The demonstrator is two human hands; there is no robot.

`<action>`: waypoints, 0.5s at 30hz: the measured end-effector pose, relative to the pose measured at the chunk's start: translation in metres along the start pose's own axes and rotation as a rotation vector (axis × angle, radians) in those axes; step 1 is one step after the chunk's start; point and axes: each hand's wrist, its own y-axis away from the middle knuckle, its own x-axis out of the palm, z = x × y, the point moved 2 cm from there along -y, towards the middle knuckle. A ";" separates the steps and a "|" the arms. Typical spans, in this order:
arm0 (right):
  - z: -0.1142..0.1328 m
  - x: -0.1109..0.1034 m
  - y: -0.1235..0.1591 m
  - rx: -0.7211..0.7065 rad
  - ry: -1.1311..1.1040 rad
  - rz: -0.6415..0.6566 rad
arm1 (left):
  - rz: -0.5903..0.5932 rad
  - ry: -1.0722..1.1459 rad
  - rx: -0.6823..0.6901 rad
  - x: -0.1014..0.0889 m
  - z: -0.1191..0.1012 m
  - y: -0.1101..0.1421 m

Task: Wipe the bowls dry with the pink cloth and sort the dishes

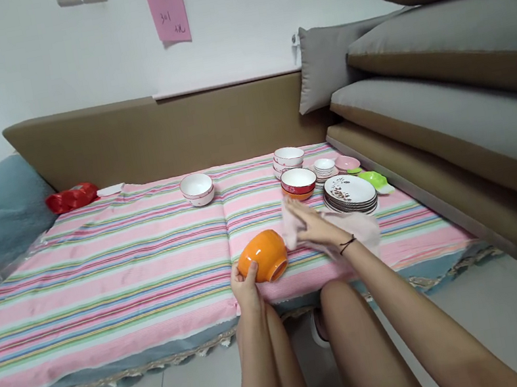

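Observation:
My left hand (246, 287) grips an orange bowl (263, 254) by its side, thumb on the outer wall. The bowl is tipped on its side, its foot turned to the lower right and its inside hidden from me. To the right of it, my right hand (311, 223) has a pale pink cloth (359, 229) draped over and around its fingers; motion blurs both. The cloth is close by the bowl's right edge, and I cannot tell whether they touch. Just beyond the right hand stands a red-and-white bowl (298, 180) stacked on an orange one.
White bowls (197, 188) are stacked at the middle back, more white bowls (289, 157) further right. A stack of dark-rimmed plates (349, 191), small white dishes (324, 164), a pink dish (347, 163) and a green dish (373, 180) stand near the cushions (454, 112). A red package (72, 198) lies far left.

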 end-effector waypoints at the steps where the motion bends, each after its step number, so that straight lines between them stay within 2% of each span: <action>1: 0.003 0.014 -0.002 0.028 -0.038 0.010 | 0.003 -0.003 0.004 -0.002 -0.001 0.001; 2: 0.006 0.025 -0.001 0.069 -0.094 0.019 | 0.006 -0.005 0.004 -0.004 -0.001 0.001; 4: 0.011 0.038 0.007 0.199 -0.259 -0.108 | 0.025 -0.035 0.011 -0.007 -0.002 0.002; 6: 0.017 0.044 0.020 0.317 -0.366 -0.154 | 0.074 -0.145 0.095 -0.007 -0.004 0.002; 8: 0.024 0.049 0.031 0.410 -0.449 -0.055 | 0.171 -0.373 0.341 -0.003 -0.009 0.005; 10: 0.030 0.051 0.040 0.488 -0.531 0.077 | 0.292 -0.639 0.701 0.007 -0.016 0.014; 12: 0.033 0.053 0.046 0.554 -0.596 0.150 | 0.387 -0.844 1.027 0.018 -0.020 0.028; 13: 0.034 0.054 0.048 0.583 -0.622 0.163 | 0.416 -0.911 1.142 0.023 -0.021 0.035; 15: 0.033 0.054 0.051 0.629 -0.661 0.167 | 0.442 -0.984 1.276 0.031 -0.021 0.047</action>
